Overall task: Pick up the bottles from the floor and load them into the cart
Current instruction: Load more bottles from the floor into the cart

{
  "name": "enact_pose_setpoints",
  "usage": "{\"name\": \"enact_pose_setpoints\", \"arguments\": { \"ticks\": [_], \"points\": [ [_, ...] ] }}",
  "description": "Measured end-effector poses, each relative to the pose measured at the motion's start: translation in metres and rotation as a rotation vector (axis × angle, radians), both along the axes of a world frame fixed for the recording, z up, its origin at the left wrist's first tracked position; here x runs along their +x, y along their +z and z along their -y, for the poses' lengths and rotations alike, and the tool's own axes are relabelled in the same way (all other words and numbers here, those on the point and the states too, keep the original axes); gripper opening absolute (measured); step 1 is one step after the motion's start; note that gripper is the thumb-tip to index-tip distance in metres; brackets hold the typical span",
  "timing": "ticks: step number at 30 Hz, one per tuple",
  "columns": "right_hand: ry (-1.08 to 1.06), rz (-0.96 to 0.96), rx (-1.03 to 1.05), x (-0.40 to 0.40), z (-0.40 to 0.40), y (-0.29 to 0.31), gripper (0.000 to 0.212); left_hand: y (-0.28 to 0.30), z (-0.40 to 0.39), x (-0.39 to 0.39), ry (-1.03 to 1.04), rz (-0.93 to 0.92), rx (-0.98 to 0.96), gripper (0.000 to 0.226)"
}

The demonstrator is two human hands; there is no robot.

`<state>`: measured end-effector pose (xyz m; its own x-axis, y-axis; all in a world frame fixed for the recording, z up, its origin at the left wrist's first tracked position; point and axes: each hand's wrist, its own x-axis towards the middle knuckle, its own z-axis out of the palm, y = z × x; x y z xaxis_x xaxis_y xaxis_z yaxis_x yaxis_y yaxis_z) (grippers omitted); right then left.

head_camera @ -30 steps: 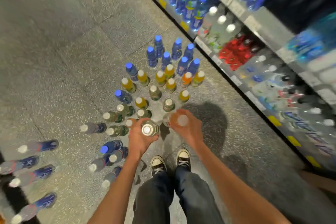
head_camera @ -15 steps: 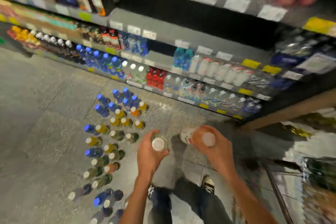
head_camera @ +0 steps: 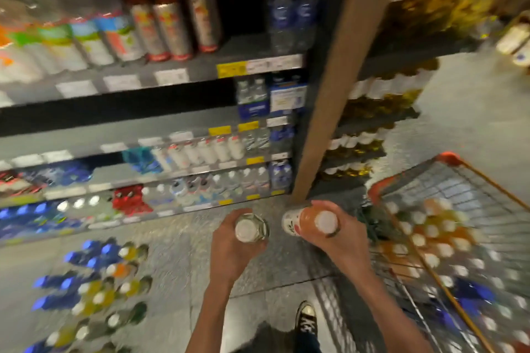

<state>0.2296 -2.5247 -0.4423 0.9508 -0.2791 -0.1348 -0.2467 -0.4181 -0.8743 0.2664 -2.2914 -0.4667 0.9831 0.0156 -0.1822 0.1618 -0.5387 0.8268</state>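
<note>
Head cam is pretty blurry, but the main stuff reads fine. Left hand [head_camera: 232, 246] is wrapped around a white-capped bottle [head_camera: 251, 229] seen almost straight down on its cap, contents look pale or greenish. Right hand [head_camera: 335, 233] grips an orange drink bottle [head_camera: 308, 222], also white-capped, tilted so its label end points left. Both are held up over the grey floor [head_camera: 183, 252], near each other but not touching, just left of the cart [head_camera: 447, 180]. That cart is a wire one with an orange rim, sitting at the right, and it's packed with white-capped bottles, mostly orange-ish and clear, plus a few blue ones lower down. Bottles on the floor [head_camera: 103, 289] are clustered at lower left, blue caps and white caps mixed. Stocked drink shelves [head_camera: 160, 77] run across the back. One sneaker [head_camera: 306, 317] shows at the bottom.
</note>
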Motion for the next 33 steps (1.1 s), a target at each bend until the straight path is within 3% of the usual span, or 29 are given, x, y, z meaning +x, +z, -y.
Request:
{"name": "enact_pose_setpoints", "arguments": {
  "ticks": [9, 17, 21, 28, 33],
  "points": [
    [-0.335, 0.088, -0.032, -0.012, 0.175, 0.024, 0.052, 0.048, 0.201, 0.052, -0.387, 0.090, -0.027, 0.060],
    [-0.659, 0.070, -0.099, -0.016, 0.271, 0.030, 0.057, 0.051, 0.335, 0.120, -0.679, 0.126, -0.079, 0.074],
    [-0.810, 0.037, -0.118, -0.013, 0.306, 0.035, 0.053, 0.045, 0.397, 0.145, -0.800, 0.090, -0.053, 0.068],
    [-0.882, -0.035, -0.171, 0.008, 0.363, 0.020, 0.055, 0.013, 0.483, 0.174, -1.010, 0.131, 0.073, 0.061],
    [-0.847, -0.080, -0.161, 0.038, 0.417, -0.033, 0.060, -0.022, 0.531, 0.182, -1.052, 0.134, 0.208, 0.065]
  ]
}}
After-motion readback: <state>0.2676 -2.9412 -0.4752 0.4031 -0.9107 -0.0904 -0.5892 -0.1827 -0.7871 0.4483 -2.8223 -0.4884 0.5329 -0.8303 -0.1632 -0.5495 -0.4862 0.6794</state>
